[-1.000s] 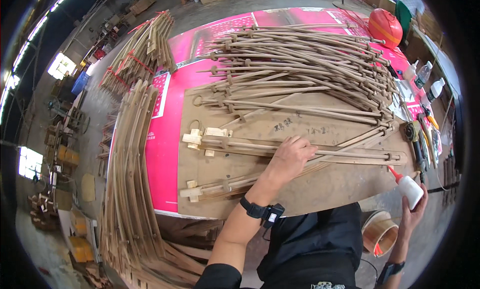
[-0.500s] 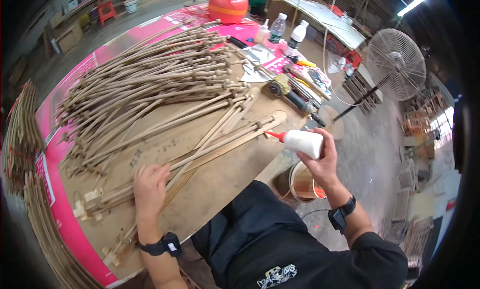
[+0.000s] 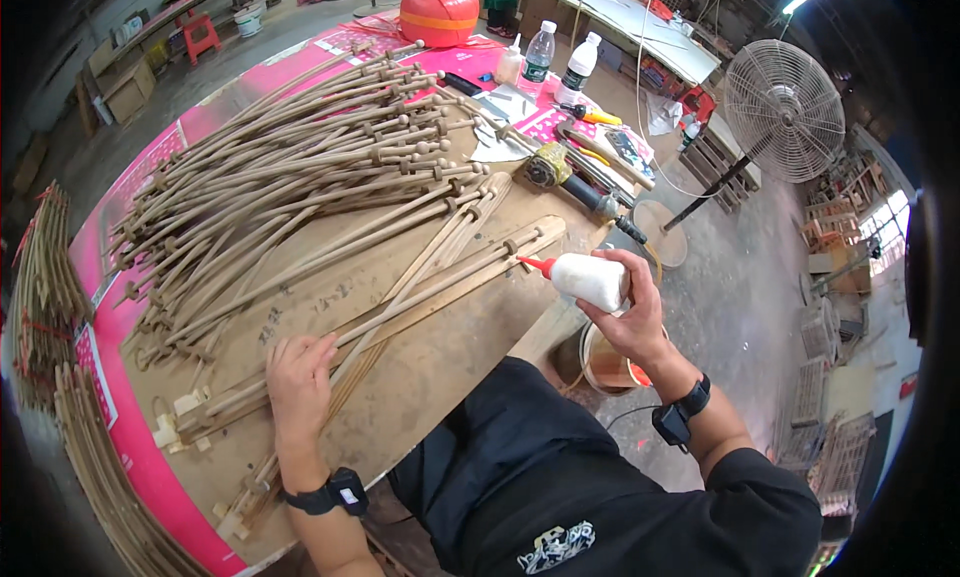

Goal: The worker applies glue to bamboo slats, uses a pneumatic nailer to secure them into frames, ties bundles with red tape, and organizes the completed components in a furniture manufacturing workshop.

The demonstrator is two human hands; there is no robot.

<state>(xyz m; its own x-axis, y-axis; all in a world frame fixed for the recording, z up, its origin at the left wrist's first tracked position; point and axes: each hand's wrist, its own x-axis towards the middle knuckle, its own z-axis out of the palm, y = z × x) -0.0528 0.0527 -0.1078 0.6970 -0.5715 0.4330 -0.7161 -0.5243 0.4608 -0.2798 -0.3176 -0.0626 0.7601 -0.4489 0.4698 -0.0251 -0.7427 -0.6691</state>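
Note:
A white squeeze bottle [image 3: 590, 282] with a red pointed nozzle lies tilted in my right hand [image 3: 638, 312], whose fingers wrap round it. The nozzle tip points left, close beside the small wooden collar [image 3: 510, 247] near the far end of a thin wooden rod [image 3: 425, 295]. That rod lies along a flat wooden strip [image 3: 440, 305] on the brown board. My left hand [image 3: 300, 382] rests over the near part of the rod, fingers closed on it; the fingertips' underside is hidden. Small pale wooden blocks [image 3: 185, 417] sit at the rod's near end.
A large pile of knobbed wooden rods [image 3: 310, 167] covers the back left of the board [image 3: 450, 367]. At the right lie a power tool [image 3: 570, 182] and hand tools; behind them stand bottles [image 3: 578, 67] and a red round container [image 3: 440, 15]. A fan [image 3: 785, 112] stands beyond.
My right hand has moved the bottle slightly left, bringing its nozzle a little closer to the collar. My left hand stays on the rod. The whole view has shifted slightly.

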